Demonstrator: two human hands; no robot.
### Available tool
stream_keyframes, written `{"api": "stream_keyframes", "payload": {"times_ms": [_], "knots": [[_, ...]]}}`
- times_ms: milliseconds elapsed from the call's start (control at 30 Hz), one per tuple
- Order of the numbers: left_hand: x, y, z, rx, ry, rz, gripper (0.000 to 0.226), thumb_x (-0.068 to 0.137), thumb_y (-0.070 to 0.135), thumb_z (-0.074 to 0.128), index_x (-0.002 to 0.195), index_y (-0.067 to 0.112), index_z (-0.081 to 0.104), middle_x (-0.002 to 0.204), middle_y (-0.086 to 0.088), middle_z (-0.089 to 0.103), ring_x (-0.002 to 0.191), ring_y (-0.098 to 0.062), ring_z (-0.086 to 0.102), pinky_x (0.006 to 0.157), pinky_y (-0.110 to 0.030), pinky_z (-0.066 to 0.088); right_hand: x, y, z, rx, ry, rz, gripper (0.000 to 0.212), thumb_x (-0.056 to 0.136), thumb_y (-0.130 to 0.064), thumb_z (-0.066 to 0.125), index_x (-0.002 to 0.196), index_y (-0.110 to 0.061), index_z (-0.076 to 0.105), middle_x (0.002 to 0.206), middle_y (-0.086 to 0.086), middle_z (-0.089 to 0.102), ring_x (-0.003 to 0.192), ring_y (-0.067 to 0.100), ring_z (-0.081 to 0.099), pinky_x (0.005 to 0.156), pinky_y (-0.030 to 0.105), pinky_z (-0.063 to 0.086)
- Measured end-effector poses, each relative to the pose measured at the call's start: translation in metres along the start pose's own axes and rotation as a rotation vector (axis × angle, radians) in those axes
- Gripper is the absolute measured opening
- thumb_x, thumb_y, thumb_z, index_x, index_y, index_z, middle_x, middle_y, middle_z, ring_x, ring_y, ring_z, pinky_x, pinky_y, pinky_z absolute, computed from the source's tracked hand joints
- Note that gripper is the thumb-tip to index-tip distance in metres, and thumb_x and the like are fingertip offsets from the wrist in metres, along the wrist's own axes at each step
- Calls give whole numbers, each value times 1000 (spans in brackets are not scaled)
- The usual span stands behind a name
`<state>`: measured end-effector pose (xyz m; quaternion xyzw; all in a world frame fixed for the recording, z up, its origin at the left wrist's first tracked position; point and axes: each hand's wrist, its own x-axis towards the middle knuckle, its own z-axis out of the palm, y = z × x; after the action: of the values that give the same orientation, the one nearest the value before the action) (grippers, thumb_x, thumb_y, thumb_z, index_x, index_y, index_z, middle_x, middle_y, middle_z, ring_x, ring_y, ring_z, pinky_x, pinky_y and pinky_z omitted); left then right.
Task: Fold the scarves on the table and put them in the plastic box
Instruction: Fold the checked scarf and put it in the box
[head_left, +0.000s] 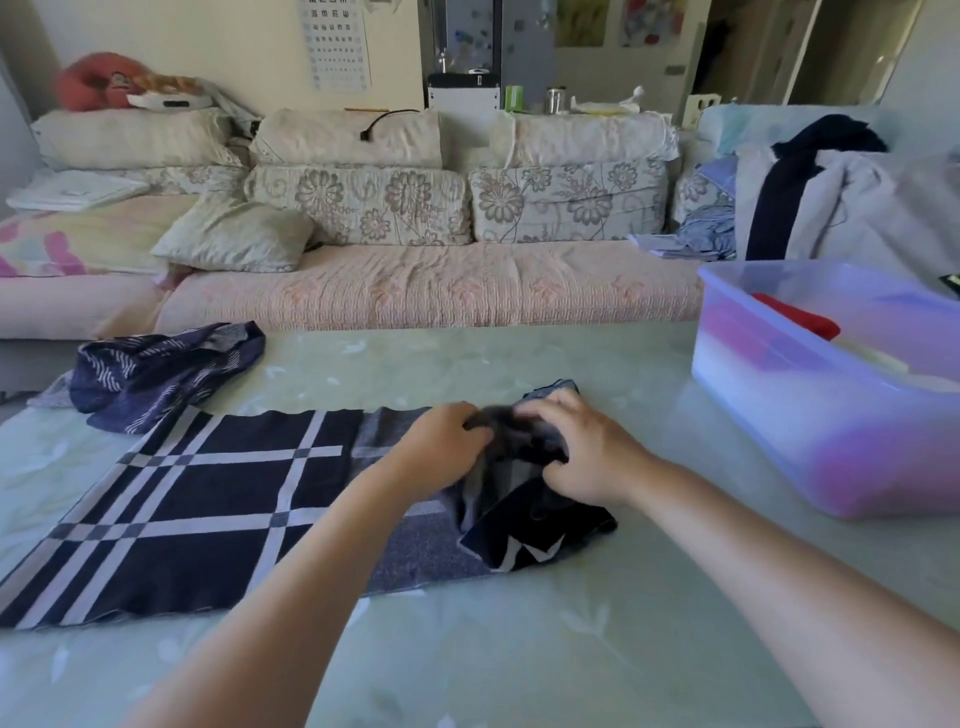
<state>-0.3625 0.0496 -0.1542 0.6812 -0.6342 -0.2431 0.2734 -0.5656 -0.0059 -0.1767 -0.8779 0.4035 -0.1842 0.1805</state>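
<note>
Left grip (441, 441) and right grip (576, 452) clamp the plaid scarf's (208, 509) bunched right end; plastic box (779, 415) stands apart by the surface's (519, 649) right edge.

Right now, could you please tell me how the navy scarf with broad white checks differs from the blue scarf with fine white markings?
The navy checked scarf lies spread flat, one end bunched in the left hand and right hand; the blue finely marked scarf sits crumpled and untouched farther back on the table. The first bears broad white stripes, the second small marks. Both are dark blue and outside the translucent plastic box.
</note>
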Motion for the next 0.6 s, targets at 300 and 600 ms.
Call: {"api": "stream_keyframes", "payload": {"times_ms": [300,600], "knots": [[0,29,16,-883,-119,117,41,94,-1,58,131,17,52,125,-2,66,106,-18,68,93,-35,55,-3,20,-34,365,417,455,24,75,-12,53,91,-21,68,87,5,72,83,31,69,71,41,58],[-1,0,46,194,-92,134,38,93,6,49,123,26,60,122,4,59,91,-16,59,76,-31,54,-27,36,-43,-103,339,588,73,83,-5,53,151,-23,36,163,11,17,140,34,37,111,41,36]]}}
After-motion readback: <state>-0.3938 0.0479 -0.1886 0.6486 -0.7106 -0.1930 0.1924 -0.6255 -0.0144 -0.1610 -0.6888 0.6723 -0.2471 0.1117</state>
